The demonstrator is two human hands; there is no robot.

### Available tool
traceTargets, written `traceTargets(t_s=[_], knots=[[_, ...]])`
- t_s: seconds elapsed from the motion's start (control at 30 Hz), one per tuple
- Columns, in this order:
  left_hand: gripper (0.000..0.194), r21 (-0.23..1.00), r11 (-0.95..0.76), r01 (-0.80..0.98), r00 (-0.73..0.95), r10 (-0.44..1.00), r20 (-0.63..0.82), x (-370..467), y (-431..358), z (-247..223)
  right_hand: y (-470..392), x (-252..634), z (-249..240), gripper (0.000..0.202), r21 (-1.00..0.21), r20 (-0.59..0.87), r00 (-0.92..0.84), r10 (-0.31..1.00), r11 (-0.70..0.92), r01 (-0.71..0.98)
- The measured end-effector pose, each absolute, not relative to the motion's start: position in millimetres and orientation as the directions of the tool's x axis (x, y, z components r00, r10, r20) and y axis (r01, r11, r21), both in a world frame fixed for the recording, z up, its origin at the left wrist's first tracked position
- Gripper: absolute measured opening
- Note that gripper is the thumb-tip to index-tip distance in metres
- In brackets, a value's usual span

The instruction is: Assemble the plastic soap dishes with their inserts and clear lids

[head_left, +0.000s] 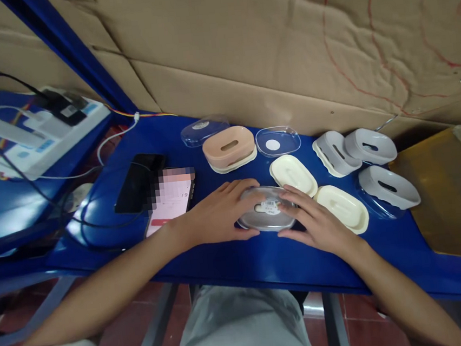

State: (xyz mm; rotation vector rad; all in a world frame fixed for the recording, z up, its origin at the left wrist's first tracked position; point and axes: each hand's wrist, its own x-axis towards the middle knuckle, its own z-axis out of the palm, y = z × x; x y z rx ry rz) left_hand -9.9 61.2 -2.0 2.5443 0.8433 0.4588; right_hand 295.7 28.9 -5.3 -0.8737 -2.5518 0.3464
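A grey soap box under a clear lid [262, 222] rests near the front edge of the blue table, a white label on its top. My left hand [218, 213] grips its left end, fingers over the far side and thumb at the near side. From the right, my right hand [320, 220] closes on the other end, fingertips on the lid by the label. Just beyond the box lies a cream soap tray [293, 173]; another cream tray [346, 208] lies beside my right hand.
A pink soap box [228, 147] stands between two loose clear lids [278, 140]. Several grey soap box parts [389, 186] sit at the right, by a brown carton [453, 195]. Left are a phone [173, 195], a black device [136, 185] and a power strip [44, 144] with cables.
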Motion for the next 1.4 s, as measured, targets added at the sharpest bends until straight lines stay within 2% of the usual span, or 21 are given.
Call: traceTargets(t_s=[0.13,0.23,0.3,0.4,0.53,0.63,0.7,0.8,0.93,1.03,1.17,1.27,1.4], knots=[[0.057,0.335,-0.742,0.58,0.73,0.656,0.19,-13.4,60.9,4.4,36.5,311.3,3.0,0.065,-0.288,0.255,-0.691,0.676,0.736,0.613],[0.052,0.223,-0.702,0.676,0.667,0.712,0.221,-18.9,64.8,8.4,43.1,326.5,9.1,0.049,-0.19,0.294,-0.544,0.786,0.606,0.772],[0.053,0.2,-0.661,0.723,0.619,0.749,0.237,-20.4,67.5,9.7,46.3,332.6,11.9,0.038,-0.143,0.31,-0.471,0.826,0.53,0.836],[0.058,0.187,-0.637,0.748,0.585,0.766,0.267,-15.6,66.1,9.6,45.9,339.4,17.4,0.039,-0.118,0.254,-0.471,0.845,0.511,0.852],[0.06,0.186,-0.717,0.672,0.653,0.692,0.309,-1.7,50.7,8.6,23.7,365.5,23.2,0.055,-0.102,0.133,-0.396,0.909,0.41,0.906],[0.057,0.153,-0.803,0.577,0.736,0.591,0.33,7.1,36.9,8.9,-11.2,390.1,14.9,0.058,-0.06,0.131,-0.252,0.959,0.262,0.963],[0.051,0.116,-0.851,0.512,0.778,0.517,0.357,12.3,31.6,9.9,-35.5,397.8,6.0,0.057,-0.065,0.125,-0.219,0.968,0.228,0.971],[0.043,0.033,-0.884,0.466,0.81,0.441,0.386,22.8,29.6,11.6,-57.8,392.7,0.9,0.056,-0.134,0.065,-0.264,0.962,0.271,0.953],[0.029,-0.075,-0.91,0.408,0.851,0.35,0.391,41.7,27.1,5.9,-44.4,373.1,16.2,0.055,-0.29,0.012,-0.398,0.917,0.384,0.876],[0.031,-0.04,-0.954,0.296,0.88,0.257,0.399,51.9,21.4,-8.4,-12.7,359.9,31.1,0.053,-0.436,0.063,-0.489,0.87,0.465,0.771],[0.038,0.026,-0.967,0.253,0.885,0.243,0.396,54.1,16.0,-26.7,27.4,342.0,42.3,0.04,-0.592,0.092,-0.588,0.804,0.519,0.617],[0.036,0.055,-0.963,0.263,0.877,0.262,0.403,51.5,15.3,-29.6,55.1,326.5,44.3,0.028,-0.561,0.196,-0.538,0.82,0.543,0.624],[0.056,0.079,-0.945,0.317,0.854,0.321,0.41,48.2,15.9,-26.6,106.1,297.1,45.2,0.031,-0.388,0.311,-0.607,0.731,0.681,0.621]])
